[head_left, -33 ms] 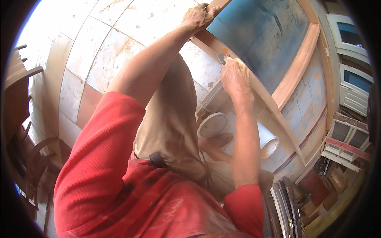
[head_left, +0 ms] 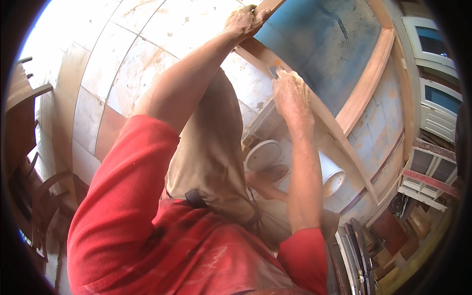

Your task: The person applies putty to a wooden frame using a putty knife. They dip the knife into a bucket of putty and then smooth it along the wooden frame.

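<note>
A long wooden frame (head_left: 368, 83) lies across the upper right, with a bluish, stained surface showing inside it. My left hand (head_left: 244, 20), dusty over the knuckles, is wrapped round the frame's far end. Lower along the same rail, my right hand (head_left: 292, 93) is closed on a putty knife. Only the grey blade of the putty knife (head_left: 274, 72) shows past my fingers, against the wood; its handle is hidden in my grip. Beside the blade sits a small orange patch (head_left: 278, 63) on the rail.
A white bucket (head_left: 332, 176) lies tipped near my right forearm, with a round white lid (head_left: 263, 155) by my bare foot (head_left: 270, 174). Wooden chairs (head_left: 46, 201) stand at left. White window frames (head_left: 432, 42) and wood pieces (head_left: 393, 236) line the right side.
</note>
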Action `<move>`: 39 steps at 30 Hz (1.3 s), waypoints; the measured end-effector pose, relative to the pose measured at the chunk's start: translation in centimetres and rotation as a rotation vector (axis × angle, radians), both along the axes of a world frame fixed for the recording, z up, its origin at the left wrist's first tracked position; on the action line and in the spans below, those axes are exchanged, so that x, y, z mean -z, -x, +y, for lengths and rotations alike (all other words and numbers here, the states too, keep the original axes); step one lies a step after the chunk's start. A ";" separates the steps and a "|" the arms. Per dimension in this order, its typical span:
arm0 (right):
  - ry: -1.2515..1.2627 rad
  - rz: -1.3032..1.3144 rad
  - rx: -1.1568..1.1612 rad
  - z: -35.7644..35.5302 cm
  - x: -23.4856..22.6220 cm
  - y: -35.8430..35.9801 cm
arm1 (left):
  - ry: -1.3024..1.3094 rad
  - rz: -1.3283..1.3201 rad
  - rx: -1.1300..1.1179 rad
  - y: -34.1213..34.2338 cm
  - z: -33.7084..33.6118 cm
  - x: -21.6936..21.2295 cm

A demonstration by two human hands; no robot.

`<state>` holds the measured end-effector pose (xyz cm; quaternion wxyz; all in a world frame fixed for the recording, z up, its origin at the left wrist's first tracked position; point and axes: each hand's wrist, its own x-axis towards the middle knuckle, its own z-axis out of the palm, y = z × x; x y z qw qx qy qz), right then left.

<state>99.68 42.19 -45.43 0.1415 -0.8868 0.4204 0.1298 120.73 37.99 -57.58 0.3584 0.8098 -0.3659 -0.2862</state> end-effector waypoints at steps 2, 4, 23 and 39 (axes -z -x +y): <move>0.048 -0.140 0.041 0.7 0.1 -0.2 | 0.037 0.005 -0.020 0.3 0.2 0.1; 0.074 -0.094 0.053 1.1 0.6 0.1 | -0.019 0.027 0.036 0.2 -0.6 -0.1; -0.028 -0.170 -0.003 2.5 1.9 -4.9 | -0.730 -0.265 0.169 -8.5 18.6 7.8; -0.076 0.164 -0.191 -2.4 -1.2 -5.4 | -0.768 -0.229 0.239 -8.5 18.3 6.1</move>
